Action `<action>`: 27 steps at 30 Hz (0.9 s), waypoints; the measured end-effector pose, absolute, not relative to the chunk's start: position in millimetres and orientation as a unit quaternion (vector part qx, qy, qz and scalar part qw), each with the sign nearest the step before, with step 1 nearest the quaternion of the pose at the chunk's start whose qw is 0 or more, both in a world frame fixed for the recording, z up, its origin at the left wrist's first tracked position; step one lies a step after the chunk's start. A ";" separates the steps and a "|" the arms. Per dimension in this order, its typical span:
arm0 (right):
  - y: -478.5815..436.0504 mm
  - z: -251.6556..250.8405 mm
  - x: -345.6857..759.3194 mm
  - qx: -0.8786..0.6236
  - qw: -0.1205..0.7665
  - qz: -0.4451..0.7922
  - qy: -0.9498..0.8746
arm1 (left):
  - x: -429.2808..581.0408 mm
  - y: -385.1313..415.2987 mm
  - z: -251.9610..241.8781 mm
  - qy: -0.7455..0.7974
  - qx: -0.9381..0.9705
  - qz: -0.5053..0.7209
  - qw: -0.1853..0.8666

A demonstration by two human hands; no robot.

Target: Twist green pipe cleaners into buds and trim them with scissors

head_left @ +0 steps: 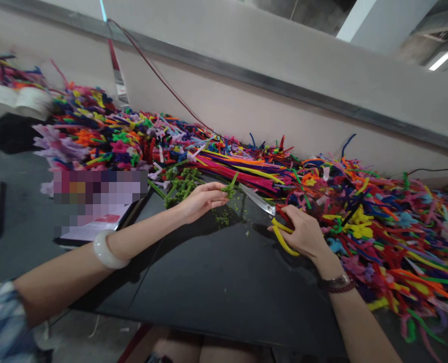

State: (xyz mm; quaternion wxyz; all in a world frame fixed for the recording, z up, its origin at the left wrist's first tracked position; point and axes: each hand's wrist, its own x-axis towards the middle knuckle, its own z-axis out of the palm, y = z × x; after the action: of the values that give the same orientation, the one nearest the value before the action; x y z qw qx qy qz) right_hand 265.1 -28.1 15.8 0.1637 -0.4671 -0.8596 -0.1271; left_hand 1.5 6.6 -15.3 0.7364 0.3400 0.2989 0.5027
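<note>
My left hand (205,201) pinches a small green fuzzy piece (231,187) over the middle of the black table (224,282). Yellow-handled scissors (284,236) are in my right hand (303,231), with their metal blades pointing up and left toward the green piece. The blade tips lie just right of that piece, with a small gap between. Behind my left hand lies a pile of green fuzzy pieces (182,185). Small green clippings (224,217) are scattered on the table below the held piece.
Heaps of multicoloured pipe cleaners (397,242) line the wall side and the right. A device with a blurred screen (103,222) lies beneath my left forearm. White rolls (33,102) stand at the far left. A thin cable hangs along the wall.
</note>
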 end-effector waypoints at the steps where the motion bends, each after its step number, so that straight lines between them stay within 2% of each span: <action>1: -28.7 17.0 264.4 -0.475 0.151 -0.118 -0.859 | 1.5 6.5 -15.0 0.299 0.340 0.504 0.735; 8: -28.2 13.8 265.1 -0.474 0.099 -0.106 -0.868 | 1.0 7.2 -14.5 0.303 0.331 0.511 0.733; 27: -28.4 13.1 265.6 -0.464 0.114 -0.096 -0.873 | 0.4 9.2 -17.2 0.304 0.340 0.525 0.719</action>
State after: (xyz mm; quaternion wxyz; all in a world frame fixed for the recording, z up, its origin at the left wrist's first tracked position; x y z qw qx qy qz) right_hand 265.6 -28.4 13.1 0.1138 -0.4637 -0.8734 -0.0956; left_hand 0.4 9.2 -17.2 0.7191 0.3395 0.3038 0.5247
